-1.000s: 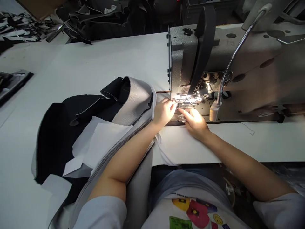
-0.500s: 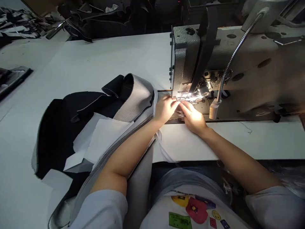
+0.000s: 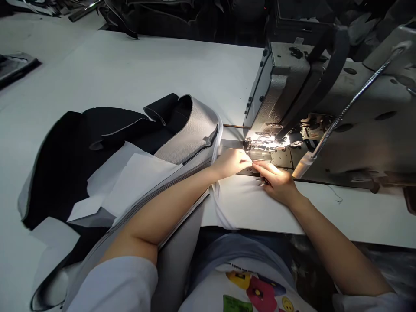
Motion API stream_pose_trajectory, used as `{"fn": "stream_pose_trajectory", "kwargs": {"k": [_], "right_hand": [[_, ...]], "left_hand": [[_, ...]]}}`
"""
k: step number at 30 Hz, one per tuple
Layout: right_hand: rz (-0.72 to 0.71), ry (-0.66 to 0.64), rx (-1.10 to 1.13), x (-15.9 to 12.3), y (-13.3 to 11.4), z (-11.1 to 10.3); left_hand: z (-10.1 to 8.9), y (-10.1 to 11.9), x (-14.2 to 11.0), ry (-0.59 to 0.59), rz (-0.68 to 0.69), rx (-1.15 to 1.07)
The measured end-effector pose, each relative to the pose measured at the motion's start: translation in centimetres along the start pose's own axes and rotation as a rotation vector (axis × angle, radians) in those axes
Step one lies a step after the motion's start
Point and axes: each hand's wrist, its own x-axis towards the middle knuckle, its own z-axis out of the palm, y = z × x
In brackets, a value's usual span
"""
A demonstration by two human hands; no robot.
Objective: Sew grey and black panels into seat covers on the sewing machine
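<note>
My left hand (image 3: pixel 232 163) is closed in a pinch in front of the sewing machine (image 3: pixel 276 104), below its lit needle area. What its fingertips hold is too small to make out. The fingertips of my right hand (image 3: pixel 277 184) meet those of the left, and small metal blades, apparently thread snips (image 3: pixel 261 182), stick out beneath its fingers. Left of the machine lies a bulky grey and black fabric piece (image 3: pixel 198 123), partly under my left forearm. White tape (image 3: pixel 222 212) runs along its edge and hangs toward the table's front edge.
White sheets (image 3: pixel 139 182) lie on the fabric. A lamp on a flexible neck (image 3: pixel 354 102) reaches down close to my right hand. Dark material (image 3: pixel 169 21) is heaped behind the white table (image 3: pixel 156 65). A loose thread (image 3: pixel 336 195) lies at right.
My head view has shifted, so the machine appears farther right. Both hands have drawn back from the needle area toward me, fingertips still together. The fabric stays left of the machine.
</note>
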Motion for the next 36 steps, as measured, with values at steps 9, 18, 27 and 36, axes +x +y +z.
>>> {"fn": "stream_pose_trajectory", "kwargs": {"k": [9,18,27,36], "right_hand": [[-0.005,0.082,0.034,-0.2,0.3,0.3],[-0.003,0.094,0.093,-0.1,0.2,0.2],[0.005,0.096,0.132,-0.1,0.3,0.0],[0.007,0.089,0.13,0.0,0.4,0.1]], "left_hand": [[0.1,-0.3,0.5,0.164,-0.125,0.058],[-0.1,-1.0,1.6,0.311,-0.194,0.017],[-0.3,-1.4,1.5,0.269,-0.16,0.022],[-0.3,-1.3,1.6,0.261,-0.153,0.009]]}}
